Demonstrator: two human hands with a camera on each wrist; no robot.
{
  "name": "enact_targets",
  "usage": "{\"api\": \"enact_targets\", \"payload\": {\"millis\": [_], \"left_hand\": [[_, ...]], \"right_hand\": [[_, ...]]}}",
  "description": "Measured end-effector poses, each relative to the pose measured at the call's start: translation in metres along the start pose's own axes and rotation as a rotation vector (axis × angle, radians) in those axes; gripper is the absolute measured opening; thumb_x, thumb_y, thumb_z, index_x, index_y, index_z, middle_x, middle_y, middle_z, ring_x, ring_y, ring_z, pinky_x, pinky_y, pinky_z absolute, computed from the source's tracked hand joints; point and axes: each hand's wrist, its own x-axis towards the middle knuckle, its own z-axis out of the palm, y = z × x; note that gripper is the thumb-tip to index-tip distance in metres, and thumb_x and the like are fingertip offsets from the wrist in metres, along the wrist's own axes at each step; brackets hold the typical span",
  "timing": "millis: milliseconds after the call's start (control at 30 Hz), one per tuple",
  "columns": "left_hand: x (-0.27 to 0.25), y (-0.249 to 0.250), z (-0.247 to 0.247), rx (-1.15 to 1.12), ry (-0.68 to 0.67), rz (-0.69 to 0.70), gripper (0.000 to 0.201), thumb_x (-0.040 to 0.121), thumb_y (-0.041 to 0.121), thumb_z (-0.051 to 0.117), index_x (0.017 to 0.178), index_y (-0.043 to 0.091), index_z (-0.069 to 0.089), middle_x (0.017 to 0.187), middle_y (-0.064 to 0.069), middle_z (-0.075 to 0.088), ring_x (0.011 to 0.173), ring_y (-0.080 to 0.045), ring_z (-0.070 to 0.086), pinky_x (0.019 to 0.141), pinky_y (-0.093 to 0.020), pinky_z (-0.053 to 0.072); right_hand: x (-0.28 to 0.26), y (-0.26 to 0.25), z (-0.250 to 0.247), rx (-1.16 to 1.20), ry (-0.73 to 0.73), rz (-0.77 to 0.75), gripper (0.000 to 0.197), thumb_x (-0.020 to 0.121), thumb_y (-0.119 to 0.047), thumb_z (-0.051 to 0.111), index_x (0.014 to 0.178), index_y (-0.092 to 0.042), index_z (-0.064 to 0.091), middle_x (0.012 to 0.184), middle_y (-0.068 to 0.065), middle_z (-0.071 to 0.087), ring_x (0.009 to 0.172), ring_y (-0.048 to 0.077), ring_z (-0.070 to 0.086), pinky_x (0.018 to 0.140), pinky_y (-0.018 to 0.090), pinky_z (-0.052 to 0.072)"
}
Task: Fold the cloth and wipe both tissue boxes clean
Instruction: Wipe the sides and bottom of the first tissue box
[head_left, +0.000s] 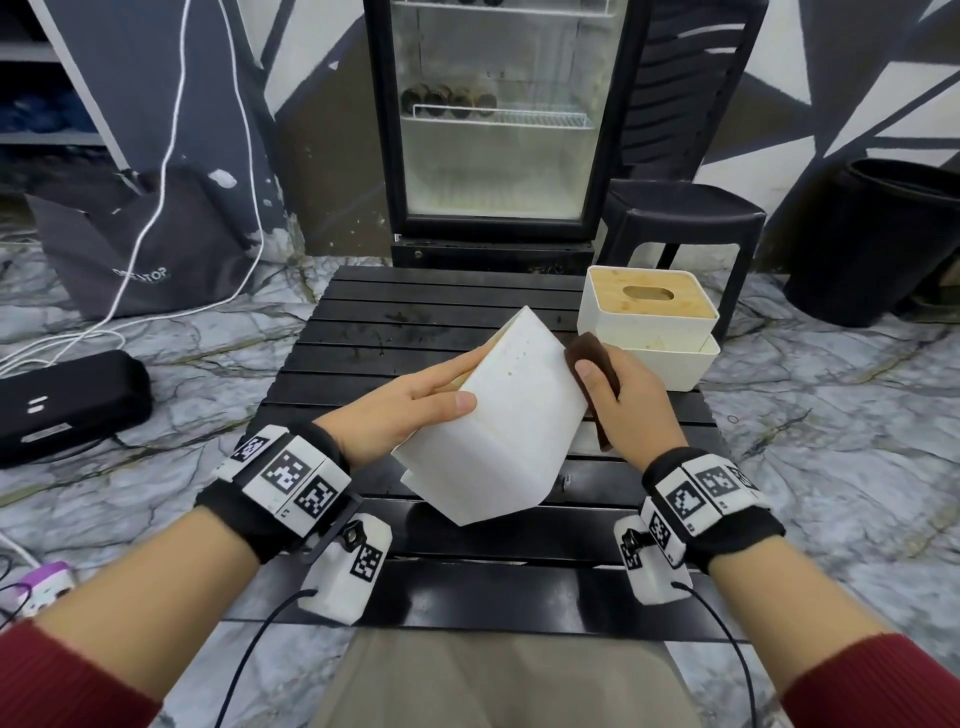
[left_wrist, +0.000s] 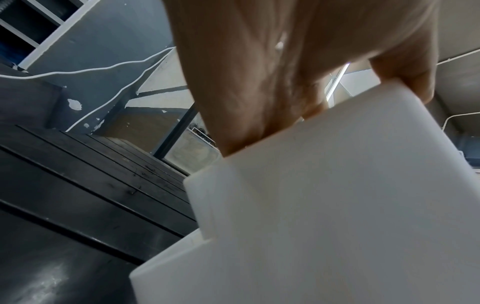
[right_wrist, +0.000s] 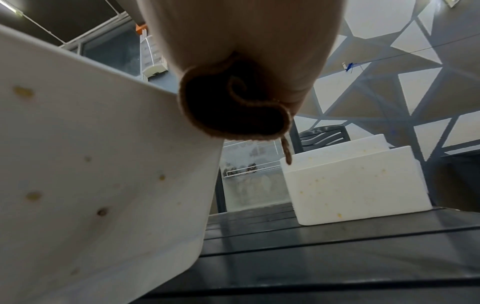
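Observation:
My left hand (head_left: 415, 397) grips a white tissue box (head_left: 511, 415), tilted on end above the black slatted table (head_left: 395, 332); the thumb lies on its upper face and the fingers reach over its wooden-lid side. The same box (left_wrist: 324, 205) fills the left wrist view, and in the right wrist view the box (right_wrist: 91, 164) shows yellow-brown spots. My right hand (head_left: 618, 395) holds a folded brown cloth (head_left: 592, 358) against the box's right edge; the rolled cloth (right_wrist: 233, 107) shows under the palm. A second white tissue box (head_left: 649, 317) with a bamboo lid stands at the table's back right, also speckled (right_wrist: 355, 185).
A glass-door fridge (head_left: 498, 119) stands behind the table, a black stool (head_left: 685, 213) and black bin (head_left: 883, 239) to the right. A grey bag (head_left: 140, 239), white cables and a black case (head_left: 67, 400) lie on the marble floor at left.

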Motion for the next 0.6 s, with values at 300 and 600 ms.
{"api": "enact_targets", "payload": {"millis": [300,600], "left_hand": [[-0.001,0.002,0.006,0.0,0.009,0.002,0.048,0.085,0.046,0.052,0.13,0.058,0.041,0.139,0.025,0.046,0.127,-0.001,0.047,0.093,-0.012,0.041],[-0.001,0.002,0.008,0.006,-0.006,0.012,0.048,0.089,0.047,0.047,0.136,0.053,0.037,0.144,0.02,0.042,0.129,-0.007,0.046,0.098,-0.022,0.041]], "right_hand": [[-0.022,0.013,-0.016,-0.028,0.077,0.069,0.026,0.092,-0.026,0.05,0.112,-0.012,0.059,0.097,0.004,0.057,0.095,0.022,0.052,0.08,0.025,0.033],[-0.065,-0.063,0.008,0.009,0.039,-0.349,0.037,0.087,-0.03,0.053,0.121,-0.016,0.058,0.116,0.005,0.056,0.11,0.015,0.044,0.099,0.024,0.031]]}}
